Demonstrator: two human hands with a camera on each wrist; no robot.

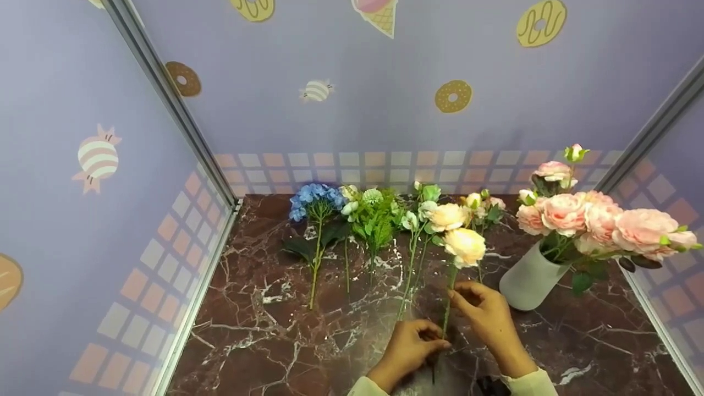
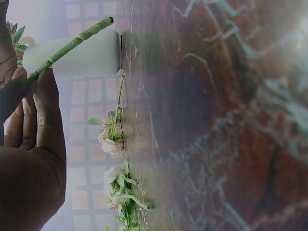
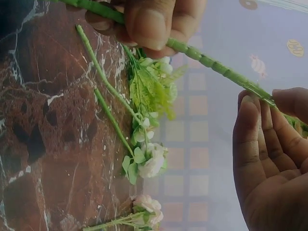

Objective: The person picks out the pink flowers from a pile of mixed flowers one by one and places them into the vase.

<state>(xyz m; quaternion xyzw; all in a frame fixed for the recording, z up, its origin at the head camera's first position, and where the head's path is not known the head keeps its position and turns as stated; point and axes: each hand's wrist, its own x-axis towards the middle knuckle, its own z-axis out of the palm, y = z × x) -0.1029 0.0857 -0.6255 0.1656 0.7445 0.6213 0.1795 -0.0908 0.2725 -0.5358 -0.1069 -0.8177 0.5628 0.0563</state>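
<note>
Both hands hold one artificial flower with peach-cream blooms (image 1: 465,247) and a long green stem (image 3: 211,62). My left hand (image 1: 410,349) pinches the lower part of the stem between thumb and fingers. Higher up, below the blooms, my right hand (image 1: 489,313) pinches the same stem. In the left wrist view the cut end of the stem (image 2: 79,40) sticks out past the left fingers. To the right of my right hand stands a white vase (image 1: 531,278), tilted in the head view and filled with pink peonies (image 1: 597,217).
Along the back of the dark marbled table (image 1: 264,341) lie a blue hydrangea (image 1: 316,201), a leafy green spray (image 1: 379,220), white-green flowers (image 1: 410,221) and small pink flowers (image 1: 495,204). Patterned panels (image 1: 352,126) enclose the back and sides.
</note>
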